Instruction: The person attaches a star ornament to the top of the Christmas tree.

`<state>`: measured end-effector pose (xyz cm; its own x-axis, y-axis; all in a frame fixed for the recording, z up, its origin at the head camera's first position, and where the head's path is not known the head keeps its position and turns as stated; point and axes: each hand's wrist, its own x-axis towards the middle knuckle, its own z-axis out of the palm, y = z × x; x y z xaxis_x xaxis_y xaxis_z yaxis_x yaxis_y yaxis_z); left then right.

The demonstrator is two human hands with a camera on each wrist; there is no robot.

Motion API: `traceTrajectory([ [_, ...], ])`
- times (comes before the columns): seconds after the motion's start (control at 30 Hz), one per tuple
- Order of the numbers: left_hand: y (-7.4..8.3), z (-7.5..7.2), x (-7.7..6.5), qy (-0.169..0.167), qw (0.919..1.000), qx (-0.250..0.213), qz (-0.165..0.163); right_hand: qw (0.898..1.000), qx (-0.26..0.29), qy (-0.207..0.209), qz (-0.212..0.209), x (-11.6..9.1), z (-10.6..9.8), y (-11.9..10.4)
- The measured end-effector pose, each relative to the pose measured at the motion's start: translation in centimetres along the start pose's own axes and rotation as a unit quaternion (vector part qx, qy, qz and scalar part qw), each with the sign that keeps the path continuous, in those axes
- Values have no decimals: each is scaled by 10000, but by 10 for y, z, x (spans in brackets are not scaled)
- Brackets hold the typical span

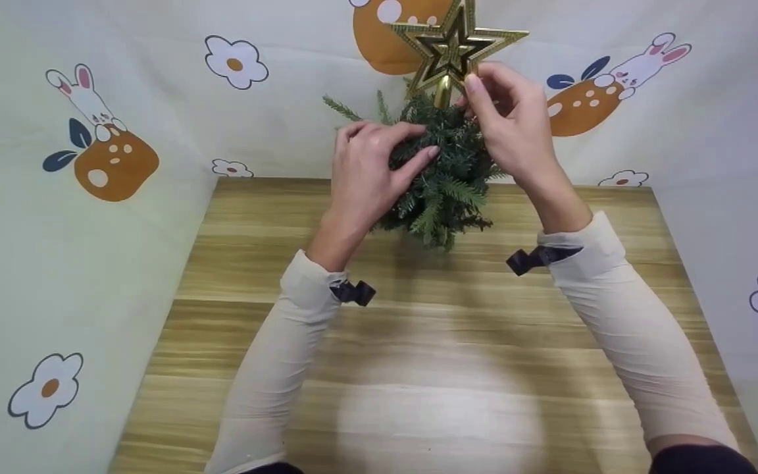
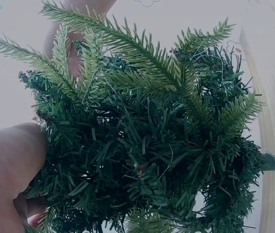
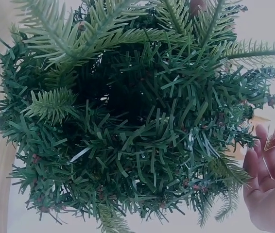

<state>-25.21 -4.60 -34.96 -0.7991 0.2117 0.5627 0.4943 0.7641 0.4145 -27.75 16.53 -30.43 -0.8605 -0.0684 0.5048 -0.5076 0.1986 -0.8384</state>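
Note:
A small artificial Christmas tree (image 1: 448,171) stands upright at the back of the table, its dark green needles mixed with lighter sprigs. On its tip is a gold star (image 1: 451,49) with a short gold socket at the bottom. My left hand (image 1: 369,161) grips the upper foliage from the left, thumb and forefinger on either side of it. At the star's lower right point, my right hand (image 1: 514,122) pinches the edge between thumb and fingers. The wrist views are mostly filled by the tree's branches (image 2: 142,131); a small part of the star (image 3: 271,141) shows beside the right fingers.
A wood-grain table (image 1: 234,276) lies under both arms. Behind it and along both sides hangs pale cloth (image 1: 287,131) printed with flowers and rabbits on orange fruit. Each sleeve cuff carries a small black camera (image 1: 356,293).

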Motion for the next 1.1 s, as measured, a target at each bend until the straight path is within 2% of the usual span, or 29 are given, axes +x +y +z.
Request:
traceTrajectory([
  [0.57, 2, 0, 0, -25, 10000, 11, -44, 9996, -91, -204, 170, -1, 2, 9],
  [0.77, 2, 0, -1, 23, 9999, 101, -5, 9994, -109, -293, 164, -2, 2, 4],
  [0.93, 3, 0, 0, -11, 9999, 125, 5, 9990, -306, -317, 27, -4, 4, -2],
  [1.1, 3, -1, 1, -38, 9999, 119, -15, 9973, -576, -444, -65, -2, 1, 2],
])
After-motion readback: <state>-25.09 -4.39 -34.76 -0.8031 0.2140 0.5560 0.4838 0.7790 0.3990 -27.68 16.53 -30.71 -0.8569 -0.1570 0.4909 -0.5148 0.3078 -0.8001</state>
